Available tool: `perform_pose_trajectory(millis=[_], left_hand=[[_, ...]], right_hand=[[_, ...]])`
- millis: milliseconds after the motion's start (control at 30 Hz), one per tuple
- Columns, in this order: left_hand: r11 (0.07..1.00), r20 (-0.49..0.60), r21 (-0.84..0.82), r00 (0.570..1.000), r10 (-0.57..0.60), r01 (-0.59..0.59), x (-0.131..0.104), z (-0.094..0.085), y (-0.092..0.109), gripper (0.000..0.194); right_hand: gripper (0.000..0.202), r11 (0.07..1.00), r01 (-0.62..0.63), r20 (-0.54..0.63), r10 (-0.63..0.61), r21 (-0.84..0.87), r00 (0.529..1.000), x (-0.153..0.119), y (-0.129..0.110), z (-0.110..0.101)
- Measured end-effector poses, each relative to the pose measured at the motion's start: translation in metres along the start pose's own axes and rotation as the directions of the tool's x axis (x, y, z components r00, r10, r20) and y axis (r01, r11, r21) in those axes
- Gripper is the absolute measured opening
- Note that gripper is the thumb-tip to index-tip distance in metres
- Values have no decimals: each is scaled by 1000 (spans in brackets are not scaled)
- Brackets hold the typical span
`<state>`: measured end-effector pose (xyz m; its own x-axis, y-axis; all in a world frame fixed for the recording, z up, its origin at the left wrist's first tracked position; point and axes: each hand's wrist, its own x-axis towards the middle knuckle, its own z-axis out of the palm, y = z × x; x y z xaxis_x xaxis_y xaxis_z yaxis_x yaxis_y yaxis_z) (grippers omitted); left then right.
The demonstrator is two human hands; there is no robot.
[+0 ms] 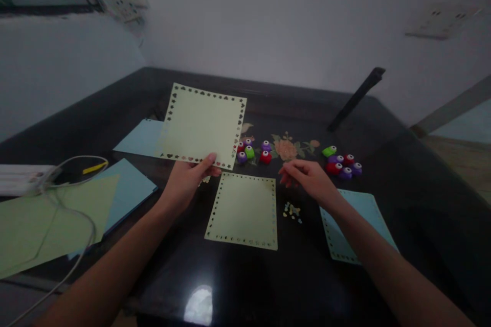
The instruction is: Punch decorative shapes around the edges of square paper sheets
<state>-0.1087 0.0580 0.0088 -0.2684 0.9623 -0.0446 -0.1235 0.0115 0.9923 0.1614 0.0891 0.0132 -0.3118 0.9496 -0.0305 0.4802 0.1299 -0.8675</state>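
My left hand (192, 176) grips the lower edge of a pale green sheet (205, 125) with heart and star holes punched along its edges, raised above the table. Another pale green sheet (245, 209) with punched edges lies flat in front of me. My right hand (301, 176) hovers past its upper right corner, fingers curled together; anything between them is too small to make out. Below it sits a little pile of punched paper bits (292, 211). A blue punched sheet (360, 222) lies partly under my right forearm.
Several small craft punches (249, 152) stand behind the flat sheet, several more (343, 163) at the right. Blue paper (141, 135), green paper (57, 225) and a cable (90, 219) lie at the left. A black upright bar (356, 99) rises at the back right.
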Motion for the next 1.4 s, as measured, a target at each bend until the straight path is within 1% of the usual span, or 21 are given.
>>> perform_pose_trajectory(millis=[67, 133, 233, 367, 500, 667, 800, 967, 1100, 1167, 1267, 1400], left_hand=[[997, -17, -78, 1000, -14, 12, 1, 1, 0, 28], [993, -29, -112, 999, -28, 24, 2, 2, 0, 30], [993, -29, -112, 999, -26, 23, 2, 2, 0, 31], [996, 4, -84, 1000, 1, -1, 0, 1, 1, 29], [1000, 27, -31, 1000, 3, -2, -1, 0, 2, 27], [1000, 45, 7, 999, 16, -17, -2, 1, 0, 24], [999, 66, 42, 997, 26, -28, -2, 1, -1, 21], [997, 72, 71, 997, 31, -36, -4, 3, 2, 20], [996, 94, 79, 995, 30, -38, -5, 4, 3, 20], [994, 107, 103, 994, 30, -41, -5, 4, 2, 21], [988, 113, 141, 993, 46, -62, -5, 3, -1, 22], [976, 135, 195, 988, 69, -94, -5, 2, -3, 24]], right_hand=[[28, 998, 21, -7, -21, -52, 1000, 5, 2, 5], [24, 993, 44, -38, -49, -114, 998, 12, 3, 10], [19, 970, 74, -110, -101, -231, 989, 26, 4, 16], [11, 914, 98, -181, -182, -395, 966, 48, 1, 21], [8, 845, 117, -173, -238, -522, 956, 67, 0, 29], [16, 783, 112, -161, -261, -612, 952, 85, -4, 39], [22, 755, 120, -87, -229, -645, 970, 105, -13, 45], [27, 747, 71, 28, -69, -661, 997, 131, -16, 47], [31, 752, 64, 125, 24, -656, 992, 143, -14, 44], [31, 762, 88, 168, 27, -641, 985, 146, -15, 43], [31, 776, 139, 220, -1, -615, 976, 151, -18, 43], [31, 782, 182, 244, -39, -596, 969, 152, -19, 44]])
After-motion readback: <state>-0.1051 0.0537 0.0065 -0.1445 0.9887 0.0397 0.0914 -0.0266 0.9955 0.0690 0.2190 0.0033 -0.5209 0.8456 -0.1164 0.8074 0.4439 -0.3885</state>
